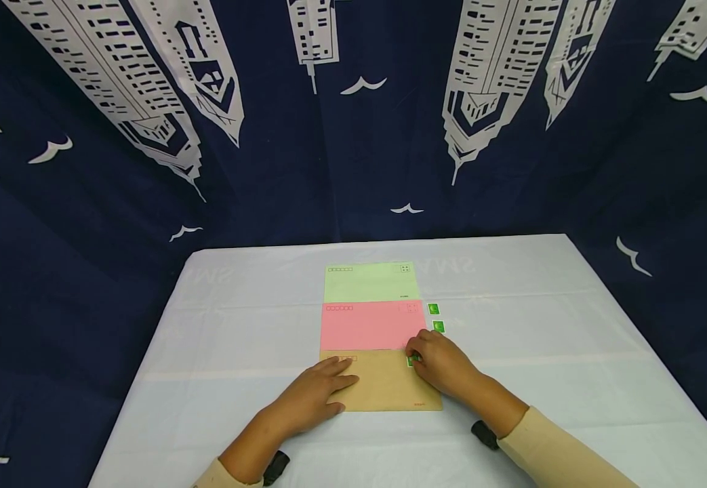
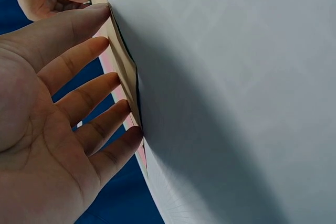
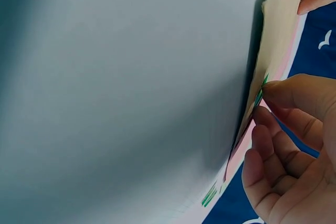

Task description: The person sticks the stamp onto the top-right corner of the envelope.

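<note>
A brown envelope (image 1: 384, 386) lies at the near end of a column of envelopes on the table. My left hand (image 1: 319, 393) rests on its left part, fingers spread and fairly straight; the left wrist view shows the fingertips (image 2: 118, 80) along its surface. At the envelope's upper right corner, my right hand (image 1: 445, 362) holds a small green stamp (image 3: 259, 97) between thumb and curled fingers, right at the paper. The fingers partly cover this stamp in the head view. Directly beyond is a pink envelope (image 1: 371, 327), its lower right corner near the right hand.
A light green envelope (image 1: 368, 285) lies farthest away, above the pink one. Two more green stamps, an upper stamp (image 1: 433, 309) and a lower stamp (image 1: 438, 327), lie right of the pink envelope. A white cloth (image 1: 237, 325) covers the table; a dark blue printed curtain (image 1: 329, 156) hangs behind.
</note>
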The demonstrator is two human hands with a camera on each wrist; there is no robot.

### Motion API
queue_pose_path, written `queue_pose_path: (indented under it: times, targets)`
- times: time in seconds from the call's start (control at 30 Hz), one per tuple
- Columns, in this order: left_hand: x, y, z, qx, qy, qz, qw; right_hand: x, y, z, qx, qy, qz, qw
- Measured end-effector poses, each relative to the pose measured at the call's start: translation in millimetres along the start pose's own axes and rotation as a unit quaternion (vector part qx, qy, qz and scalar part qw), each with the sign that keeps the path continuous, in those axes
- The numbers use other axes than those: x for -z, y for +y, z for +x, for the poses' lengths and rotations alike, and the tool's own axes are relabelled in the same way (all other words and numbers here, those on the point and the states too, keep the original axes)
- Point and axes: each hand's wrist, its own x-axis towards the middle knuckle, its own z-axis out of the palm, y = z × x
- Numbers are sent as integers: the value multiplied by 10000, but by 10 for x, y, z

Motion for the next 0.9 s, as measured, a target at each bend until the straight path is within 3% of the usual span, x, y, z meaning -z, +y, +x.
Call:
queue_pose_path:
  times: [0.6, 0.9]
  targets:
    - [-1, 17, -2, 0, 44, 155, 9999, 14, -15, 8, -50, -19, -5, 10000]
    - [-40, 18, 8, 155, 169, 372, 9990, 14, -5, 14, -2, -59, -12, 10000]
